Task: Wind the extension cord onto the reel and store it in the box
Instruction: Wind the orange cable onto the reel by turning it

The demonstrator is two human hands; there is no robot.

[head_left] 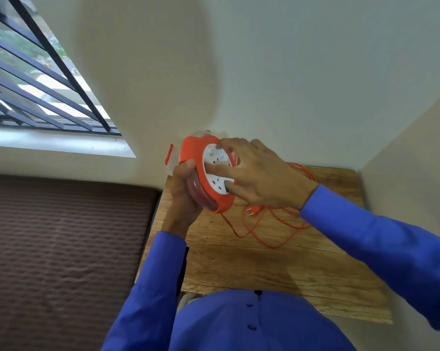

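An orange reel (196,150) with a white socket face (215,171) is held upright above the wooden table's (239,262) far left corner. My left hand (182,188) grips its rim from the left and below. My right hand (254,173) lies over the white face, fingers spread and pressed on it. The loose orange cord (272,231) trails from under the reel in loops on the table, with its two-pin plug (252,211) lying among them. Behind the reel a clear box with an orange latch (168,155) is partly hidden.
The small table stands in a corner between two pale walls. A brown ribbed mattress (62,249) lies to the left, below a barred window (36,84). My blue sleeves and shirt fill the bottom of the view.
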